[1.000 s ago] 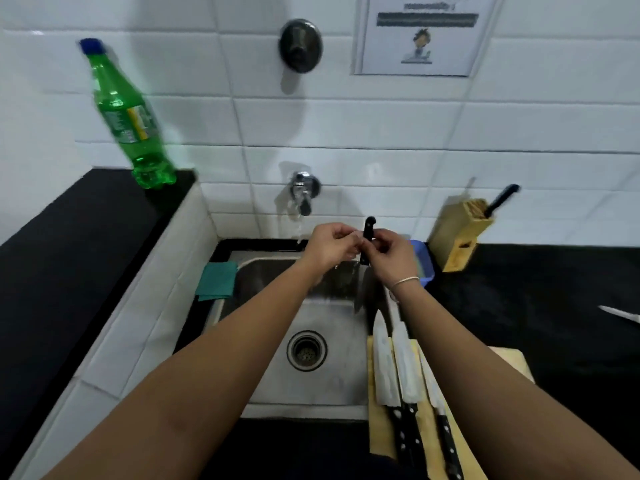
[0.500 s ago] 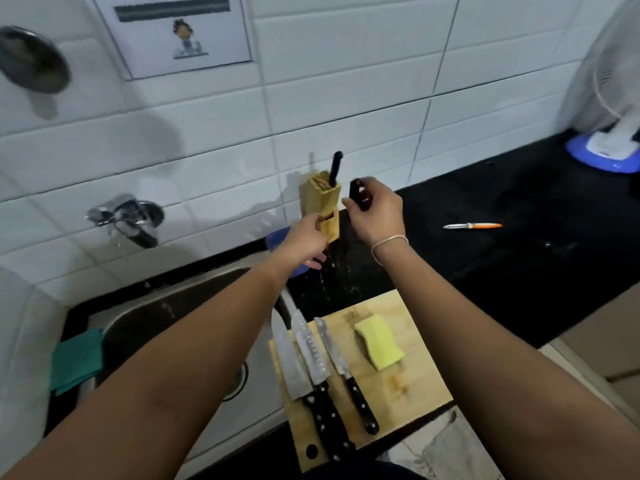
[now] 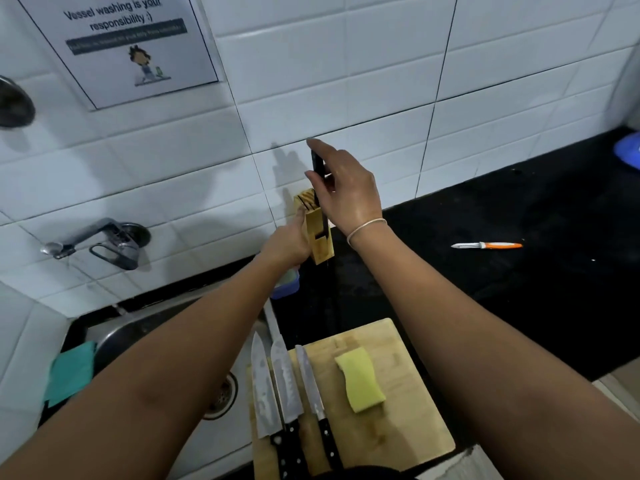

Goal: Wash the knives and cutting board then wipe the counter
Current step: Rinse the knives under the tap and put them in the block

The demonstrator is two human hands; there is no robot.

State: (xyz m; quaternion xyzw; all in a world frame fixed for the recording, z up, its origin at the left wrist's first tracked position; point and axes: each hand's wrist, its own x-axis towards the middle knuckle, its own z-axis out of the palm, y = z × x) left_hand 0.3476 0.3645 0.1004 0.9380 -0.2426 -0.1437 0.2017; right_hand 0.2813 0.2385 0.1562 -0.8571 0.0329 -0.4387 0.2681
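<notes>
Since half a second ago the right hand (image 3: 343, 183) has risen above the wooden knife block (image 3: 317, 233), its fingers curled round a black-handled knife (image 3: 318, 171) held upright, blade down into the block's top. The left hand (image 3: 289, 242) grips the block's left side. The block stands against the tiled wall at the back edge of the black worktop (image 3: 519, 271). Three knives (image 3: 287, 379) lie side by side on the left part of the cutting board (image 3: 408, 410), beside a yellow sponge (image 3: 360, 381); the board's left edge overhangs the sink (image 3: 138, 330). An orange-handled peeler (image 3: 488, 245) lies well apart to the right, with open worktop around it.
</notes>
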